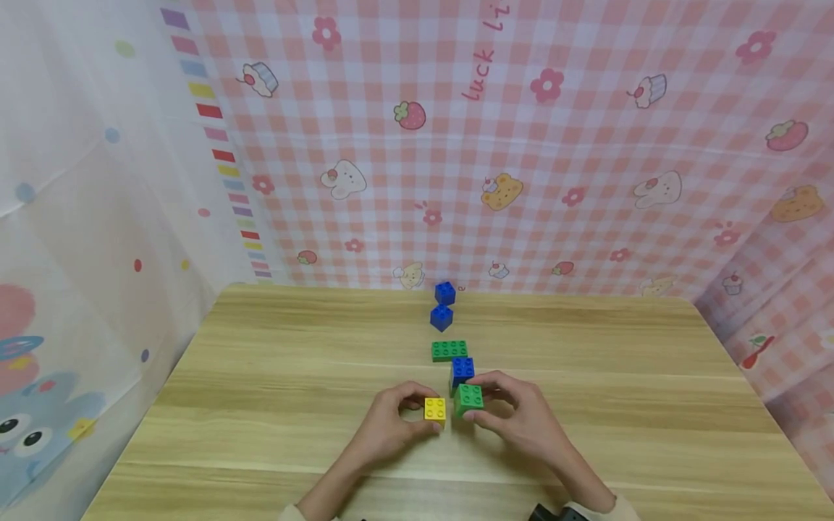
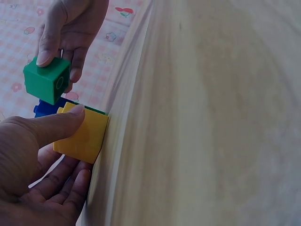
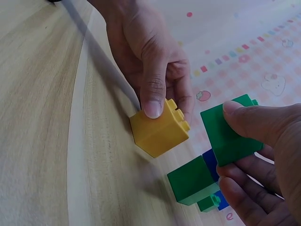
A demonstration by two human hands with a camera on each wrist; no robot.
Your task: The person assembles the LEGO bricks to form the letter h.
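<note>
My left hand (image 1: 386, 427) pinches a yellow toy building brick (image 1: 434, 411) between thumb and fingers, low over the table with its studs up. In my right hand (image 1: 529, 418) is a square green brick (image 1: 469, 399), gripped by thumb and fingers and held higher than the yellow one, as the left wrist view shows. The two bricks are side by side with a narrow gap. Just behind the held green brick stands a stack, a blue brick (image 1: 462, 367) on top of a green lower brick (image 3: 190, 181); the right fingers partly overlap it in the head view.
A long green brick (image 1: 449, 351) lies flat behind the stack. Farther back are two blue bricks (image 1: 441, 318), one behind the other, the rear one (image 1: 446, 293) near the far edge. The wooden table (image 1: 293, 376) meets a checkered cloth backdrop (image 1: 391, 217).
</note>
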